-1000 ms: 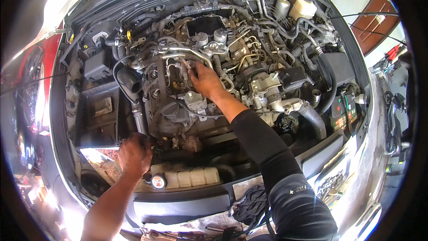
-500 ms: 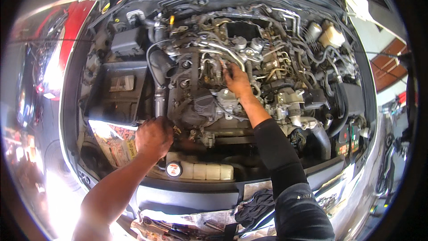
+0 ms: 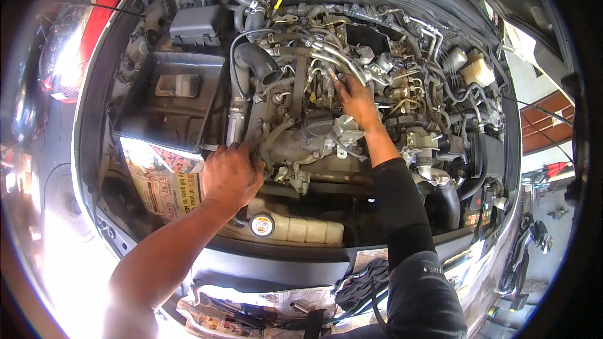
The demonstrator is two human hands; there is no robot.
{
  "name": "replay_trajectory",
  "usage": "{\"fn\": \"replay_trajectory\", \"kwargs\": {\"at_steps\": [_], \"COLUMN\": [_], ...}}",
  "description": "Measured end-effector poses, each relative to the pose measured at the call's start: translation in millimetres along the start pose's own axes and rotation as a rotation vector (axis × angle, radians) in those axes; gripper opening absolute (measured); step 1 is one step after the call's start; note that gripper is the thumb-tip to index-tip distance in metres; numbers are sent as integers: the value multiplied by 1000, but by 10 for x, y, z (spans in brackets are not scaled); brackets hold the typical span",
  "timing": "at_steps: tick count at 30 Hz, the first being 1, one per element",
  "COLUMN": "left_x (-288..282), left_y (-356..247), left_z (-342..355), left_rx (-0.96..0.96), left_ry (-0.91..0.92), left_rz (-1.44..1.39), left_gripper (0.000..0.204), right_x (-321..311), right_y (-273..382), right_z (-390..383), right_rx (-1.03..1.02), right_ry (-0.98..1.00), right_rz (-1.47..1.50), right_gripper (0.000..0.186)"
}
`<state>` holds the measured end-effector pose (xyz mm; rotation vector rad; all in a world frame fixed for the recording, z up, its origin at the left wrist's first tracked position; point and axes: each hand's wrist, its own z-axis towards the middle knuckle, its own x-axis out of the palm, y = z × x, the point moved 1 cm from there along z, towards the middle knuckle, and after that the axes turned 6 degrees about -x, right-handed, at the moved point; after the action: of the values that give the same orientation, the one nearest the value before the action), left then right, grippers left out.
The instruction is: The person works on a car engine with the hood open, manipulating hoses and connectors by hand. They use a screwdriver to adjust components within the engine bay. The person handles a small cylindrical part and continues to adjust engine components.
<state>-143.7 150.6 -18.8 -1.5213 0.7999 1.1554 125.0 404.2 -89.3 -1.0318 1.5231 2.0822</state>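
My right hand (image 3: pixel 357 102), its arm in a black sleeve, reaches into the middle of an open engine bay. Its thumb and fingers pinch at a small copper-coloured end (image 3: pixel 332 75) among the thin metal lines of the engine (image 3: pixel 286 132); what it belongs to is unclear. At the front left corner of the engine, my bare-armed left hand (image 3: pixel 232 176) is curled below the lower end of a silver pipe (image 3: pixel 236 122). Its fingertips are hidden, as is whatever they grip. A black rubber elbow hose (image 3: pixel 256 63) gapes above that pipe.
An open black box (image 3: pixel 204 110) lies left of the engine, with newspaper (image 3: pixel 154 185) in front. Near the front stands a translucent tank (image 3: pixel 308 230) with a round cap (image 3: pixel 261 226). Tools and black cloth (image 3: pixel 363 284) lie on paper along the front edge.
My view has shifted and tilted, so the engine bay sits differently in the picture. Both hands stay at about the same spots on the engine.
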Motion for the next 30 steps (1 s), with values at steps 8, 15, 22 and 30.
{"fn": "replay_trajectory", "kwargs": {"at_steps": [8, 15, 22, 30], "left_x": [-11, -24, -34, -13], "left_y": [-15, -50, -81, -51], "left_z": [0, -6, -6, 4], "left_rx": [12, 12, 33, 99], "left_ry": [22, -16, 4, -22], "left_rz": [19, -13, 43, 35], "left_gripper": [20, 19, 15, 14], "right_x": [1, 8, 63, 124], "right_y": [93, 156, 263, 322], "right_z": [36, 320, 394, 397], "right_rx": [7, 68, 78, 88], "right_ry": [7, 236, 247, 210], "right_rz": [-101, -151, -201, -219], "right_gripper": [47, 47, 46, 46]}}
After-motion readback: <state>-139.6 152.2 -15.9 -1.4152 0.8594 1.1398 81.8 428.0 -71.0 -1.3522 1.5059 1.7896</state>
